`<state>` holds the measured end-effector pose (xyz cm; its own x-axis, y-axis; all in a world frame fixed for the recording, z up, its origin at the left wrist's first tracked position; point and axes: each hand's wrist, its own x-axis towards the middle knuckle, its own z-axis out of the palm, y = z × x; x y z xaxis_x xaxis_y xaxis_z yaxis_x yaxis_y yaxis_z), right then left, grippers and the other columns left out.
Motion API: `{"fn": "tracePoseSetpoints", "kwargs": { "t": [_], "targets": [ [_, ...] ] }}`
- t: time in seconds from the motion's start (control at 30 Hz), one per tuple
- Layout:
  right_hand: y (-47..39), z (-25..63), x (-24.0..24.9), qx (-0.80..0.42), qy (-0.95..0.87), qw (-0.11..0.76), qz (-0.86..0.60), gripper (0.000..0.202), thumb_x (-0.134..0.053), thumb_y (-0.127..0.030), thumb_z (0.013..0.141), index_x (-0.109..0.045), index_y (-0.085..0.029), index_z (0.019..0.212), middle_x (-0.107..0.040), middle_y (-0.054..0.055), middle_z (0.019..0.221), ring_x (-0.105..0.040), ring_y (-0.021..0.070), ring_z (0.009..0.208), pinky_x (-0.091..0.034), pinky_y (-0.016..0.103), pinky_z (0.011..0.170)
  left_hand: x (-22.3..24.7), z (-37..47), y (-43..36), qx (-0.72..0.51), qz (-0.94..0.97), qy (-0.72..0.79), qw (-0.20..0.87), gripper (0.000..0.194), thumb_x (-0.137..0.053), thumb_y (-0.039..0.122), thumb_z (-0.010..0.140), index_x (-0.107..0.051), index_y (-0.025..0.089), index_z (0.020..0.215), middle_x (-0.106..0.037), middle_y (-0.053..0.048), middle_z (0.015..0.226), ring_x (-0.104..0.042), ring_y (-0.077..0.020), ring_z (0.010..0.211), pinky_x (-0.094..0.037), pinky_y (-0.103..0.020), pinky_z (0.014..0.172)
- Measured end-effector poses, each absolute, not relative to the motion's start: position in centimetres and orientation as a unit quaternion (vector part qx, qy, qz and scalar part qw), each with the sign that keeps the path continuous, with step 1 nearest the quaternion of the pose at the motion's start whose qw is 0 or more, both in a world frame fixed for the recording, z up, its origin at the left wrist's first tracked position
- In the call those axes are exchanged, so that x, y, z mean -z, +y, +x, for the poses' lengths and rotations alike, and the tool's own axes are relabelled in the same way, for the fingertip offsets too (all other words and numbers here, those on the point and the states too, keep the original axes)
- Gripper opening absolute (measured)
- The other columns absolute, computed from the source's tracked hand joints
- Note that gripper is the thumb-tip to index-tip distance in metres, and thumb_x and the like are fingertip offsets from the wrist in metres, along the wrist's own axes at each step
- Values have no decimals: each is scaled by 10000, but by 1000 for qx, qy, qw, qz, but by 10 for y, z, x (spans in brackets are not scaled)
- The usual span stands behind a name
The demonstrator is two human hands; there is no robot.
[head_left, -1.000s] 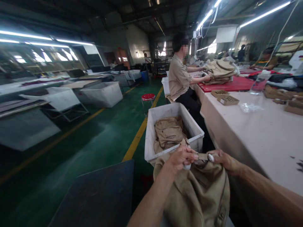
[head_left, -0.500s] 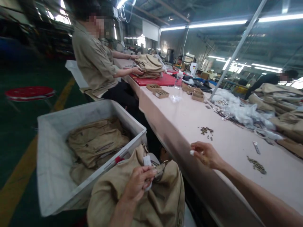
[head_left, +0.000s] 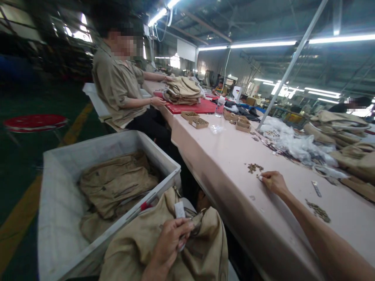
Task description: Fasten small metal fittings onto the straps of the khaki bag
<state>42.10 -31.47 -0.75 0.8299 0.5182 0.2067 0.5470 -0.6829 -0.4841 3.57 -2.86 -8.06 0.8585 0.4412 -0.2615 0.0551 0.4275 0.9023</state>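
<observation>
Khaki fabric spreads across my lap, apparently a bag [head_left: 205, 242] with dark edging. My left hand [head_left: 172, 238] pinches a strap-like edge near its top, and a white tag [head_left: 179, 210] sticks up beside the fingers. Over on the table, my right hand [head_left: 274, 181] has its thumb and finger together at the near edge of a pile of small brass-coloured metal pieces [head_left: 254, 168]. A white wrap covers one fingertip. Whatever lies in that pinch is too small to make out.
On my left stands a white plastic bin [head_left: 109, 142] holding khaki bags [head_left: 117, 183]. The table [head_left: 216, 152] also bears another metal pile [head_left: 318, 210], cardboard boxes of fittings [head_left: 199, 123], a bottle [head_left: 219, 106] and plastic bags [head_left: 293, 136]. A co-worker [head_left: 120, 82] sits beyond the bin.
My right hand has moved forward and right, from the table's near edge to the brass-coloured pieces. My left hand keeps its hold on the bag. The co-worker's near hand has drawn back from the stacked fabric.
</observation>
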Motion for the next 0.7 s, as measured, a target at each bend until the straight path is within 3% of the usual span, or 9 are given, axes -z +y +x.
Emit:
{"fn": "tracePoseSetpoints", "kwargs": {
  "t": [0.1, 0.17, 0.37, 0.57, 0.7],
  "targets": [
    [-313, 432, 2, 26, -295, 228, -928, 357, -641, -503, 864, -701, -155, 813, -664, -1, 706, -593, 170, 689, -439, 292, 697, 79, 38, -28, -121, 518, 245, 811, 332, -855, 400, 674, -704, 106, 703, -483, 43, 549, -281, -13, 421, -170, -155, 413],
    [-310, 435, -2, 21, -311, 207, -928, 290, -642, -437, 849, -672, -165, 752, -646, -8, 686, -581, 168, 695, -422, 285, 701, 78, 37, -29, -122, 519, 255, 806, 328, -855, 395, 671, -692, 111, 686, -492, 39, 552, -282, -13, 419, -174, -155, 414],
    [-292, 436, -5, 0, -405, 188, -895, 84, -567, -196, 608, -567, -189, 525, -648, 51, 636, -560, 188, 692, -347, 300, 679, 85, 30, -38, -120, 523, 288, 793, 297, -799, 377, 630, -673, 108, 651, -526, 9, 507, -291, -22, 370, -124, -191, 398],
    [-296, 430, -9, -14, -444, 179, -878, 75, -547, -203, 600, -612, -215, 562, -682, 78, 684, -598, 225, 707, -385, 313, 692, 94, 27, -42, -135, 520, 311, 784, 297, -780, 380, 606, -677, 111, 680, -544, -1, 499, -300, -35, 364, -123, -201, 391],
    [-319, 419, 3, -70, -451, 173, -873, 109, -519, -223, 605, -628, -214, 609, -632, 34, 621, -567, 211, 647, -368, 306, 632, 94, 21, -43, -151, 493, 342, 785, 333, -798, 381, 569, -676, 119, 734, -568, -8, 506, -337, -46, 384, -142, -194, 400]
  ]
}}
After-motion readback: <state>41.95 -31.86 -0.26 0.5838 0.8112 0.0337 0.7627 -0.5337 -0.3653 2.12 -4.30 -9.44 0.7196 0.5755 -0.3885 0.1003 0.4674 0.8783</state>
